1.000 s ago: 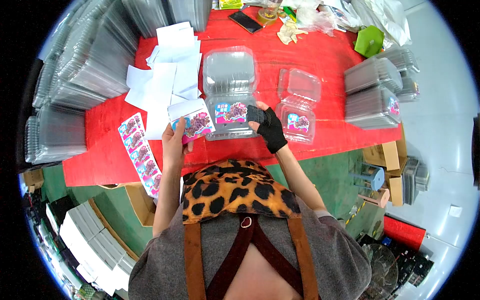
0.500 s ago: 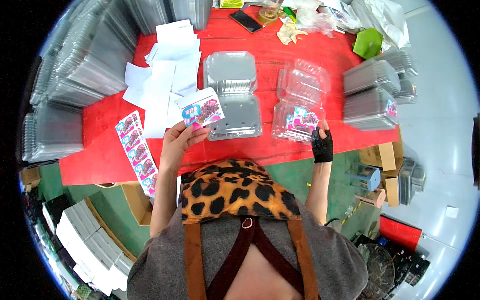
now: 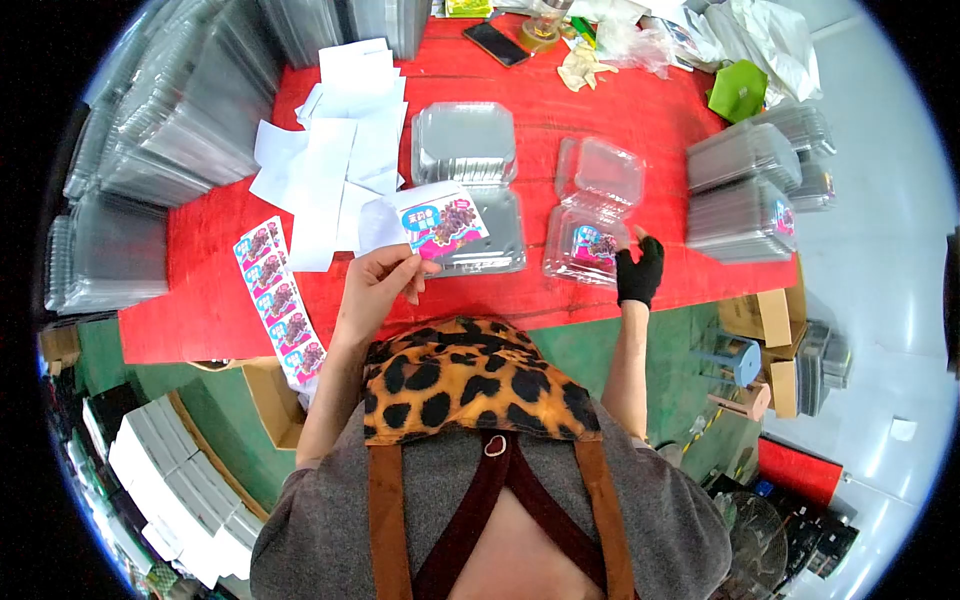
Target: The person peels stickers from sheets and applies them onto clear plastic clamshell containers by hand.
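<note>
Pinched between the thumb and fingers of my left hand (image 3: 385,285) is a grape-picture label (image 3: 445,222) on white backing. It hangs over the lower half of an open clear container (image 3: 500,235), whose lid (image 3: 463,142) lies folded back. My right hand (image 3: 640,268), in a black fingerless glove, is at the right edge of a smaller open clear container (image 3: 570,255), its fingers apart. A grape label (image 3: 596,243) shows in that container. A strip of labels (image 3: 280,300) lies at the left table edge.
White papers (image 3: 325,165) are spread on the red table (image 3: 230,325). Tall container stacks (image 3: 200,100) stand at the left, smaller stacks (image 3: 745,215) at the right. A phone (image 3: 496,44), tape roll (image 3: 540,34), glove (image 3: 582,66) and green object (image 3: 738,90) lie at the back.
My right hand went from the larger container to the smaller one, and the label on the larger container's base is no longer seen there. My left hand moved its label rightward over that base.
</note>
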